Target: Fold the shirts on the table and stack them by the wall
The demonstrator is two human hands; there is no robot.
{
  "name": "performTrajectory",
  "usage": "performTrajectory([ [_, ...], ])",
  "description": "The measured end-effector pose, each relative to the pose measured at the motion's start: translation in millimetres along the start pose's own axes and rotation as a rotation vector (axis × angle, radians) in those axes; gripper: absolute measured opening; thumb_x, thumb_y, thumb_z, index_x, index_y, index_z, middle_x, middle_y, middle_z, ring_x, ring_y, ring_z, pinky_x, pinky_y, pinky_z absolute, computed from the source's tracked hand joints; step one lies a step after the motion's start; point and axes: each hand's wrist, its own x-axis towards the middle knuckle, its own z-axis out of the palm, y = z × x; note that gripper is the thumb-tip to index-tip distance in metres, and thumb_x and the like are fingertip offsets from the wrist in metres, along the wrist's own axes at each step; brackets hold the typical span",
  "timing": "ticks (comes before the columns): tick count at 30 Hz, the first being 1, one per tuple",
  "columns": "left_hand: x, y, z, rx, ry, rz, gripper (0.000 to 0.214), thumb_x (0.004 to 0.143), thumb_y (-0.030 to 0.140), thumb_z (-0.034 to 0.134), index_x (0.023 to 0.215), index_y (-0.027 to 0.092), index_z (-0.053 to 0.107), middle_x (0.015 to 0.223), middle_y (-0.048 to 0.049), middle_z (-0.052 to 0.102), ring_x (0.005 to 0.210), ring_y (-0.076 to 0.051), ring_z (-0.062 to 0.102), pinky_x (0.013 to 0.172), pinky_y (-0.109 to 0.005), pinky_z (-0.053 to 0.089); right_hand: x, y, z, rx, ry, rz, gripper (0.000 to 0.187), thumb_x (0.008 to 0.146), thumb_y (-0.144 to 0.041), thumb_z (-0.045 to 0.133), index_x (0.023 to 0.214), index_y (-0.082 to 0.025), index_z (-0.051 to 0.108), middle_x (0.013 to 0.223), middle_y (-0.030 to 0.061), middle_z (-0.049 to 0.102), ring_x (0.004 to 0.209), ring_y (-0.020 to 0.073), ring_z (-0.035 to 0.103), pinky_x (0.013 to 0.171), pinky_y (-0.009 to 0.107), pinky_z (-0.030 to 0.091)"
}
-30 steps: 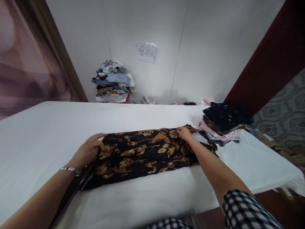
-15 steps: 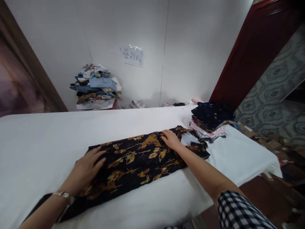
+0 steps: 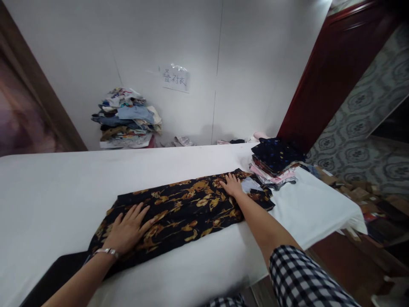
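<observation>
A black garment with golden leaf print lies folded into a long strip across the white table. My left hand rests flat on its left end, fingers spread, a bracelet on the wrist. Palm down, my right hand lies on the garment's right end with its fingers stretched out, near the collar. Neither hand holds anything.
A stack of folded clothes sits at the table's right end, just beyond my right hand. A pile of mixed clothes stands against the white wall behind the table, under a paper sign. A dark red door and cardboard boxes are to the right.
My left hand let go of the garment's edge and moved onto the cloth, now flat. My right hand slid slightly and flattened. The view shifted to the right.
</observation>
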Motion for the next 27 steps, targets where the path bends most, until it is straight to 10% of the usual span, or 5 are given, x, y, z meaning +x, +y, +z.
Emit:
performTrajectory([
  [7,-0.1,19.0,-10.2,-0.237,0.016,-0.147,0.06,0.095,0.051,0.037,0.146,0.02,0.044,0.157,-0.0114,0.034,0.146,-0.029,0.027,0.116,-0.053,0.024,-17.5,-34.9,-14.4,0.026,0.047,-0.108,0.067,0.098,-0.054,0.026,0.152,-0.015,0.032,0.162,0.0154,0.02,0.149,0.0323,0.015,0.116,0.058,0.017],
  [12,-5.7,19.6,-11.2,-0.322,0.014,-0.167,0.063,0.094,0.058,0.037,0.146,0.023,0.043,0.158,-0.0112,0.032,0.147,-0.03,0.025,0.117,-0.055,0.019,-73.0,-96.1,18.0,0.076,0.044,-0.497,0.062,0.097,-0.056,0.028,0.151,-0.027,0.036,0.161,0.0082,0.025,0.15,0.0271,0.018,0.118,0.054,0.017],
  [18,-12.8,20.7,-11.0,-0.512,0.101,-0.229,0.06,0.089,0.058,0.049,0.141,0.027,0.049,0.154,-0.0065,0.041,0.145,-0.026,0.032,0.12,-0.047,0.019,-103.6,-112.7,53.9,-0.079,0.023,-0.577,0.062,0.097,-0.055,0.033,0.15,-0.023,0.038,0.16,0.0091,0.027,0.149,0.0277,0.02,0.119,0.053,0.016],
  [22,-14.7,10.2,-17.9,-0.517,0.183,-0.447,0.055,0.096,0.048,0.037,0.142,0.02,0.046,0.155,-0.0084,0.04,0.143,-0.021,0.034,0.117,-0.037,0.027,-102.5,-110.9,52.9,-0.117,0.035,-0.566,0.06,0.098,-0.053,0.033,0.15,-0.024,0.038,0.16,0.0076,0.028,0.149,0.0265,0.022,0.119,0.051,0.017],
  [27,-13.3,-16.6,-30.5,-0.505,0.131,-0.8,0.057,0.09,0.048,0.046,0.13,0.009,0.053,0.137,-0.0241,0.055,0.131,-0.037,0.047,0.105,-0.052,0.04,-102.7,-111.5,52.1,-0.123,0.043,-0.571,0.061,0.097,-0.053,0.033,0.15,-0.024,0.038,0.159,0.0076,0.029,0.148,0.026,0.023,0.119,0.05,0.018],
])
